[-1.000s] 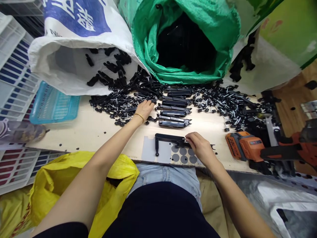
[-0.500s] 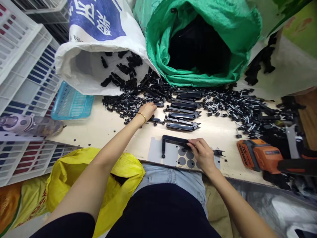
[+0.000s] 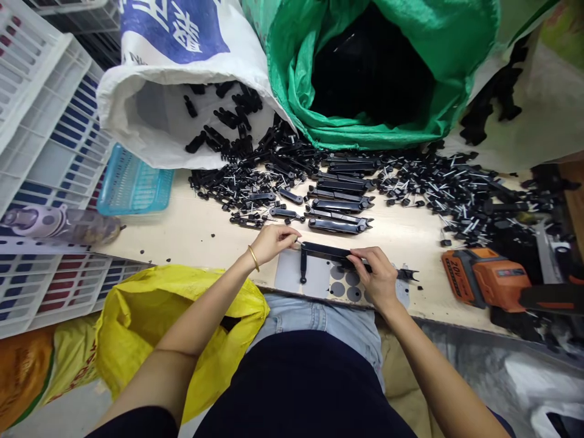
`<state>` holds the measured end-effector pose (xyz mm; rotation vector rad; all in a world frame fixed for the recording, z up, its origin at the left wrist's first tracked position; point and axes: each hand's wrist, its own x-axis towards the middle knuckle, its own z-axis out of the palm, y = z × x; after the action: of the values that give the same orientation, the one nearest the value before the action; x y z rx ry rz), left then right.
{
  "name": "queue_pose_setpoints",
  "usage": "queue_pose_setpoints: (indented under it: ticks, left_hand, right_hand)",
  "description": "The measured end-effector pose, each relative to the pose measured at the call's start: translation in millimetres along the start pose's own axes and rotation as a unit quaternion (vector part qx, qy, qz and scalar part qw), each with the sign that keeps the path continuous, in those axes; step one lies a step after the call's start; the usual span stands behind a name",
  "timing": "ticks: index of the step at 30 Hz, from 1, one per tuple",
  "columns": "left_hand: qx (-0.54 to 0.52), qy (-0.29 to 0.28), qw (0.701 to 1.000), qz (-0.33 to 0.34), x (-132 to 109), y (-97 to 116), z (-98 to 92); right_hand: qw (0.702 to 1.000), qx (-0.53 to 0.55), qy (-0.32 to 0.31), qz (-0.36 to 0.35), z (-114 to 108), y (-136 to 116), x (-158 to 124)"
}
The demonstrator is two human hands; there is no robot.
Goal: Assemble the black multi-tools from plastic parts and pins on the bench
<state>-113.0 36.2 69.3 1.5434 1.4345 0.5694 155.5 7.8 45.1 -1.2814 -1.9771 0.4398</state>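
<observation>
My right hand (image 3: 378, 277) is closed on a long black plastic arm (image 3: 326, 250), held over a grey mat (image 3: 292, 275) at the table's front edge. A short black piece (image 3: 303, 266) hangs at an angle from the arm's left end. At that same end my left hand (image 3: 275, 243) pinches a small pin with a silvery shank (image 3: 299, 242); the fingers cover its head. Beyond the hands lie several similar black arms (image 3: 340, 225) in a stacked row. Black link pieces (image 3: 283, 213) lie loose beyond my left hand.
Loose black-headed pins (image 3: 422, 182) are heaped at the right, near an orange cordless tool (image 3: 497, 277). A white sack (image 3: 146, 143) and a green sack (image 3: 365, 137) stand open at the back. At left are a blue basket (image 3: 137, 182) and a bottle (image 3: 68, 224); a yellow bag (image 3: 137, 292) hangs below.
My left hand has come from the pile of black pieces toward me, to the arm's left end, with a pin in its fingers. My right hand still grips the arm.
</observation>
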Motion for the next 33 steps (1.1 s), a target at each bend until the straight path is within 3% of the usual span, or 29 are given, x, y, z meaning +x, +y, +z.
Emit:
queue_pose_setpoints:
  ticks: [4,9,13,18,22,25,27,30,33]
  left_hand:
    - [0.149,0.027,0.987,0.049,0,6,9.4]
    - [0.336,0.029,0.927,0.163,-12,14,32.3]
    - [0.304,0.031,0.928,0.214,-9,-3,31.5]
    - [0.282,-0.004,0.934,0.218,4,-21,24.3]
    - [0.256,-0.014,0.953,0.162,-1,-18,21.3]
    - [0.207,0.015,0.977,0.052,-18,-12,30.8]
    - [0.171,-0.005,0.985,-0.037,-29,-7,46.0]
    - [0.213,-0.035,0.967,-0.132,-38,0,68.7]
    - [0.293,-0.046,0.943,-0.151,-34,1,70.8]
  right_hand:
    - [1.000,-0.014,0.001,-0.025,0,1,1]
    - [0.998,-0.027,0.016,-0.056,3,1,1]
    - [0.998,-0.019,0.017,-0.051,1,3,1]
    - [0.994,-0.084,-0.009,-0.072,-13,-13,2]
    - [0.985,-0.118,-0.052,-0.118,-4,-37,7]
    - [0.967,-0.130,-0.156,-0.156,23,-41,13]
    - [0.950,-0.153,-0.207,-0.174,41,-34,16]
    - [0.932,-0.178,-0.242,-0.200,55,-19,18]
    - [0.925,-0.191,-0.255,-0.206,54,-12,20]
